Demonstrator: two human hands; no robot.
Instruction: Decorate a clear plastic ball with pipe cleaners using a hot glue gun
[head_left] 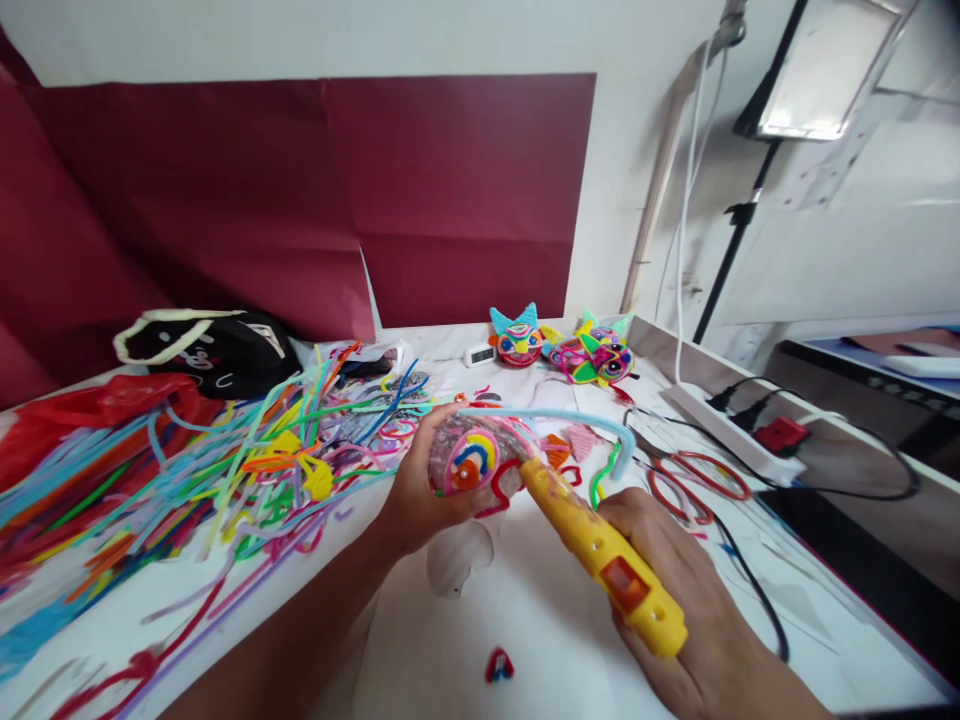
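My left hand (420,490) is wrapped round a rounded craft piece (450,450) decorated with coiled pipe cleaners in pink, yellow, blue and orange. A curved red pipe cleaner (496,492) lies along its lower right side by my fingertips. In my right hand (660,560) is a yellow glue gun (592,550), its front end at the right side of the craft piece. A light blue pipe cleaner (555,413) arches from the piece towards the right. On the white surface below sits a small red and blue piece (499,665).
Many coloured pipe cleaners (270,470) cover the left side, with a black bag (217,352) behind. Two finished-looking crafts (517,340) and a small digital display (480,355) stand at the back. Red-handled scissors (697,485) and a power strip (735,435) are at right.
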